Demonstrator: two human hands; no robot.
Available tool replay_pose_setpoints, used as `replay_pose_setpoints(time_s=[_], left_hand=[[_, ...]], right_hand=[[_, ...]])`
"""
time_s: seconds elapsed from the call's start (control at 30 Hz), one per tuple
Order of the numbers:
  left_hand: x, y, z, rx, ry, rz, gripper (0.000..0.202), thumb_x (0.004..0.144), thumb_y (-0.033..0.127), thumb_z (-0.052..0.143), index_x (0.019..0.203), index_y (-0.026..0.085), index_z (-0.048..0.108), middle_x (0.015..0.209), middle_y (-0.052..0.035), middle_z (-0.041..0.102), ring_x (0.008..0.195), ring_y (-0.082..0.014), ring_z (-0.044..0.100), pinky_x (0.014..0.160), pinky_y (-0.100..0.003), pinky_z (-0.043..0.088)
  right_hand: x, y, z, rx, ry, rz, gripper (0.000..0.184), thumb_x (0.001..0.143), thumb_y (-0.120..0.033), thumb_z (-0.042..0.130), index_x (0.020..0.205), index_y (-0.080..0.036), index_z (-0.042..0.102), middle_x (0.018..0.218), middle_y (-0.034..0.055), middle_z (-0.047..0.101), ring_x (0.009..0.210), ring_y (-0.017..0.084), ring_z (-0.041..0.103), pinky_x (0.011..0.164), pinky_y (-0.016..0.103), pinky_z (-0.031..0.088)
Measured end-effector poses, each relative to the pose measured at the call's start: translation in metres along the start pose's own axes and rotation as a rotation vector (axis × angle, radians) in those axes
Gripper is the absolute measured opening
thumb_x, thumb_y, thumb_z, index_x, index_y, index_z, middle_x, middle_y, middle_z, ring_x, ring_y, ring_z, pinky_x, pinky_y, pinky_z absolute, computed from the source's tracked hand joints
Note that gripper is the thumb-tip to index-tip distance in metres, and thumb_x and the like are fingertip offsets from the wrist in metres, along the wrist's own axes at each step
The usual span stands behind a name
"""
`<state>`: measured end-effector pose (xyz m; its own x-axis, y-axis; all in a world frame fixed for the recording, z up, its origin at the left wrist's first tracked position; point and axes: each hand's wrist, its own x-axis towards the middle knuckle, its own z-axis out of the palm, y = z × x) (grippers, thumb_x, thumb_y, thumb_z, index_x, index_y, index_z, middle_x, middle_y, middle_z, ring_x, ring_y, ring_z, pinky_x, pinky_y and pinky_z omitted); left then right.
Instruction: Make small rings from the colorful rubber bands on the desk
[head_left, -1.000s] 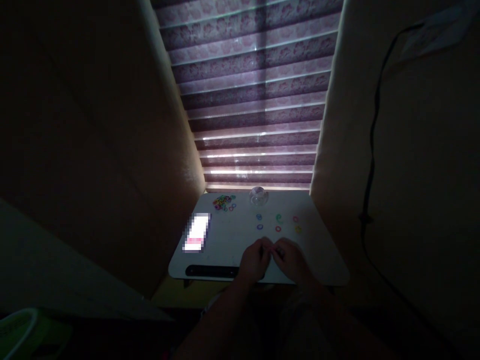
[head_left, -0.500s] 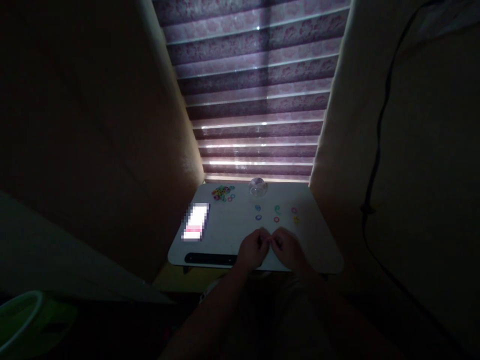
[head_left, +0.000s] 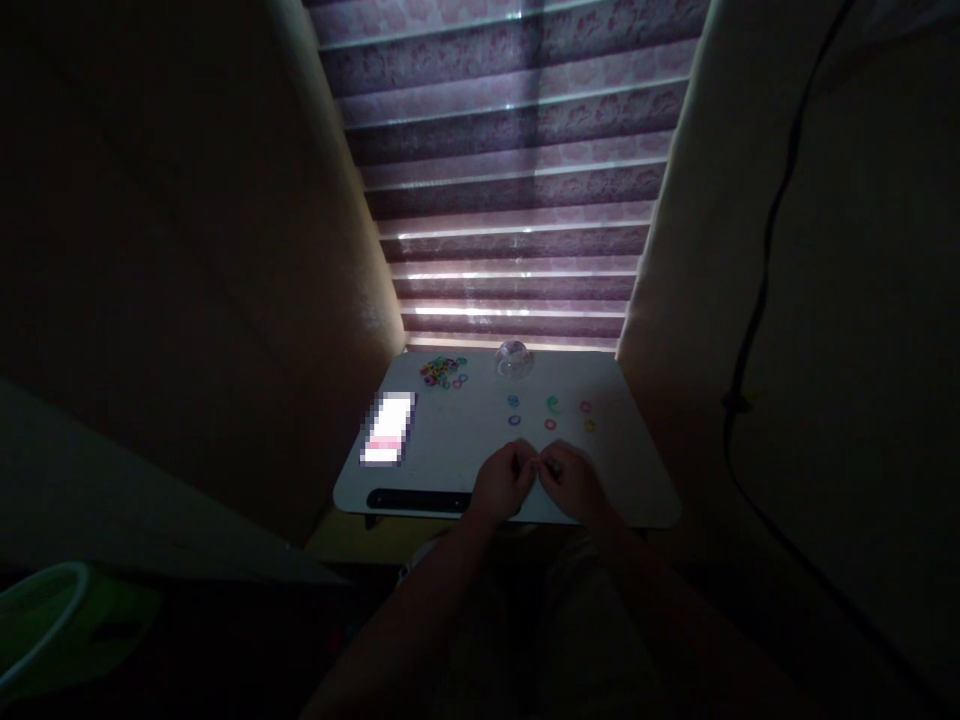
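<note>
My left hand (head_left: 504, 482) and my right hand (head_left: 574, 481) meet over the near middle of a small white table (head_left: 450, 460). Their fingertips are pinched together around something too small and dim to make out. Just beyond them lie several small coloured rings (head_left: 550, 412) set out in pairs: blue and purple, green and red, pink and yellow. A heap of mixed coloured rings (head_left: 442, 372) sits at the far left corner.
A small clear dome-shaped container (head_left: 514, 359) stands at the table's far edge. A bright rectangular object (head_left: 388, 429) lies on the left, with a black slot (head_left: 420, 499) along the near edge. Striped blinds (head_left: 510, 200) hang behind. A black cable (head_left: 757, 300) runs down the right wall.
The view has tilted so the table and hands sit a little higher in the frame. My hands stay pinched together at the same spot on the table.
</note>
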<state>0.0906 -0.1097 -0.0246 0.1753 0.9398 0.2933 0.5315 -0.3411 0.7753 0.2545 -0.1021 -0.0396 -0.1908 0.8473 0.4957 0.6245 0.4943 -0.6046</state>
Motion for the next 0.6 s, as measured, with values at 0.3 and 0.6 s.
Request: replay_pose_setpoints(time_s=[0.3,0.6], left_hand=[[0.0007,-0.0017,0.0019,0.025,-0.005,-0.01,0.019,0.087,0.035,0.058,0.081,0.018,0.059,0.07,0.0012,0.061,0.061,-0.0111,0.051,0.059,-0.023,0.037],[0.0008,-0.003,0.0026,0.022,-0.006,-0.014,0.02,0.087,0.038,0.058,0.082,0.018,0.059,0.071,0.0013,0.061,0.063,-0.0115,0.052,0.06,-0.022,0.038]], right_hand=[[0.0004,-0.0007,0.0005,-0.037,-0.002,0.004,0.012,0.085,-0.025,0.057,0.075,-0.02,0.058,0.07,0.0012,0.057,0.063,0.014,0.05,0.059,0.026,0.035],[0.0006,-0.0016,-0.0014,-0.033,0.003,-0.009,0.013,0.084,-0.024,0.057,0.072,-0.02,0.058,0.07,0.0015,0.057,0.064,0.015,0.049,0.061,0.026,0.035]])
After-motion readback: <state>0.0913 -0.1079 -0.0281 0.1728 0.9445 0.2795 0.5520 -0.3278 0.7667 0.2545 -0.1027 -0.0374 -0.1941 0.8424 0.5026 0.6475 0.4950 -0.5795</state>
